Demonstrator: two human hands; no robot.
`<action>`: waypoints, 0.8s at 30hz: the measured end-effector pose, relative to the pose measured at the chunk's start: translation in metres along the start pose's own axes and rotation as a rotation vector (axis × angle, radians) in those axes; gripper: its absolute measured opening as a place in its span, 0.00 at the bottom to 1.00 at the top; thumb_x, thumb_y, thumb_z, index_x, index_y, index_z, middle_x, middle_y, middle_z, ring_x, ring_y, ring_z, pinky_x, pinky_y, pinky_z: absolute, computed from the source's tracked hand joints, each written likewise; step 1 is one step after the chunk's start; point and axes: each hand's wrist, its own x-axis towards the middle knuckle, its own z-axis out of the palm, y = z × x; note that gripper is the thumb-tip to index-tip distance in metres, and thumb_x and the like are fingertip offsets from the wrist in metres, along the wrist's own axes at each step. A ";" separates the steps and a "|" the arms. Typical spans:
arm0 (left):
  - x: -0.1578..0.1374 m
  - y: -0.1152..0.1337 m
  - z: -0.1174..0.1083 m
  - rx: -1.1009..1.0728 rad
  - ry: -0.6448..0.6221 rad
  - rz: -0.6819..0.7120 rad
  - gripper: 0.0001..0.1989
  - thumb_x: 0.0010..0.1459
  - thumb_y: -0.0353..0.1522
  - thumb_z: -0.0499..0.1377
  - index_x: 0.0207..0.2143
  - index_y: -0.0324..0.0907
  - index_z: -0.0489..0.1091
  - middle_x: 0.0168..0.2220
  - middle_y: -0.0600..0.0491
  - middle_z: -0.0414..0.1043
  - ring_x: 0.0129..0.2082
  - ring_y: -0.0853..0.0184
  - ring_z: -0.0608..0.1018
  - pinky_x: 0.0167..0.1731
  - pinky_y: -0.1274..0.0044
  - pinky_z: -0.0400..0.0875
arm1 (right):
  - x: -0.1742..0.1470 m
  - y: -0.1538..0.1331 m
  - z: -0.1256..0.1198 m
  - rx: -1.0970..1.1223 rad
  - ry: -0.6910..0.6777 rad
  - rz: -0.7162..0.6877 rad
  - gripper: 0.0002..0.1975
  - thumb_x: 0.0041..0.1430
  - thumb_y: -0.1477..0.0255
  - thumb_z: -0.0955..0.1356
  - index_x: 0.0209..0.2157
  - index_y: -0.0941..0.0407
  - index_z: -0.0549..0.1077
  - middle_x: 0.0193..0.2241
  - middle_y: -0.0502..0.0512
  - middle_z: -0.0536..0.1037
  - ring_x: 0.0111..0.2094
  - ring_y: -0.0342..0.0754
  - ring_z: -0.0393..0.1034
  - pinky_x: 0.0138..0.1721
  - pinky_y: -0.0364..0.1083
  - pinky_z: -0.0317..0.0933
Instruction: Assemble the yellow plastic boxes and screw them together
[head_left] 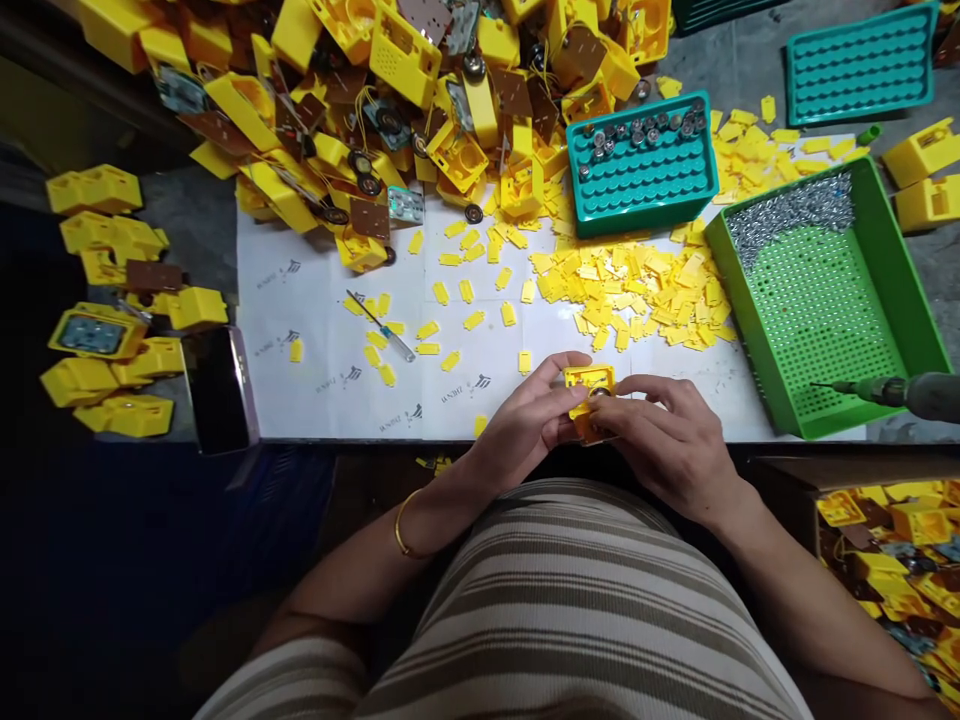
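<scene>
- Nearest of all, the striped shirt [585, 600] fills the foreground, and a gold bangle [403, 530] rings the left wrist.
- Below the tabletop's near edge, off to the right, a box [787, 477] brims with yellow parts [919, 525].
- And here's the action: the yellow casing [589, 379] sits up at the near edge, right of the middle, open side up, a round dark part inside.
- The left hand [529, 415] has it gripped, thumb over the side; the right hand [667, 430] curls in opposite, fingers touching the casing, though I can't tell whether they pinch anything.
- Over at the near edge, towards the left corner, lies a phone [219, 390], with a cluster of yellow housings [154, 355] lining the left edge beside it.
- Near the right corner there's a green basket [817, 310], screws [799, 210] banked along its far end, and a power driver [900, 390] reaching over it from the right.
- Mid-table, a screwdriver [382, 327] lies slanted on white paper [285, 420], small yellow pieces [427, 330] scattered round it, a thick pile of them [637, 290] further right.
- Behind that pile, a teal tray [645, 190] carries round metal parts [652, 130] in its far rows.
- Towards the far edge, what a heap of housings [405, 55], all wires and brown panels!
- A second teal tray [859, 65] lies by the far right corner.
</scene>
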 end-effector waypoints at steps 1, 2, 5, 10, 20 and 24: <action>-0.001 0.000 0.001 0.000 -0.004 0.000 0.15 0.56 0.31 0.59 0.47 0.46 0.63 0.37 0.54 0.74 0.28 0.74 0.73 0.31 0.81 0.66 | 0.000 -0.002 0.001 0.001 0.008 0.005 0.09 0.62 0.80 0.66 0.43 0.57 0.73 0.41 0.51 0.82 0.45 0.52 0.69 0.40 0.49 0.60; -0.001 0.000 0.001 -0.001 -0.009 0.001 0.15 0.56 0.30 0.59 0.46 0.46 0.63 0.37 0.54 0.74 0.28 0.75 0.73 0.31 0.81 0.66 | -0.001 -0.004 0.002 -0.003 0.015 0.016 0.09 0.62 0.79 0.66 0.43 0.57 0.73 0.41 0.51 0.82 0.45 0.52 0.69 0.41 0.49 0.59; -0.001 -0.001 0.000 0.018 -0.012 0.009 0.13 0.57 0.30 0.58 0.46 0.46 0.63 0.35 0.56 0.73 0.26 0.76 0.72 0.29 0.82 0.65 | -0.001 -0.008 0.003 -0.032 0.006 0.043 0.07 0.63 0.78 0.65 0.41 0.56 0.73 0.41 0.50 0.82 0.46 0.53 0.68 0.42 0.50 0.58; 0.000 -0.003 0.000 0.094 0.023 0.017 0.13 0.56 0.29 0.58 0.44 0.46 0.62 0.27 0.59 0.69 0.21 0.78 0.68 0.24 0.84 0.62 | 0.000 -0.012 0.003 -0.034 -0.039 0.018 0.09 0.62 0.78 0.66 0.43 0.57 0.74 0.43 0.50 0.81 0.46 0.53 0.67 0.42 0.51 0.59; -0.004 0.000 -0.001 0.066 -0.018 -0.019 0.16 0.55 0.28 0.59 0.46 0.46 0.65 0.37 0.54 0.73 0.33 0.72 0.74 0.33 0.81 0.66 | 0.000 -0.008 -0.003 0.031 0.002 -0.018 0.10 0.61 0.80 0.66 0.44 0.61 0.75 0.34 0.59 0.78 0.35 0.49 0.69 0.34 0.47 0.64; -0.006 0.000 -0.005 0.054 -0.038 -0.018 0.20 0.50 0.24 0.59 0.46 0.46 0.66 0.38 0.54 0.74 0.34 0.72 0.74 0.36 0.80 0.65 | 0.001 -0.009 -0.006 0.038 -0.049 0.039 0.09 0.62 0.79 0.66 0.42 0.60 0.75 0.31 0.57 0.78 0.31 0.47 0.70 0.31 0.45 0.65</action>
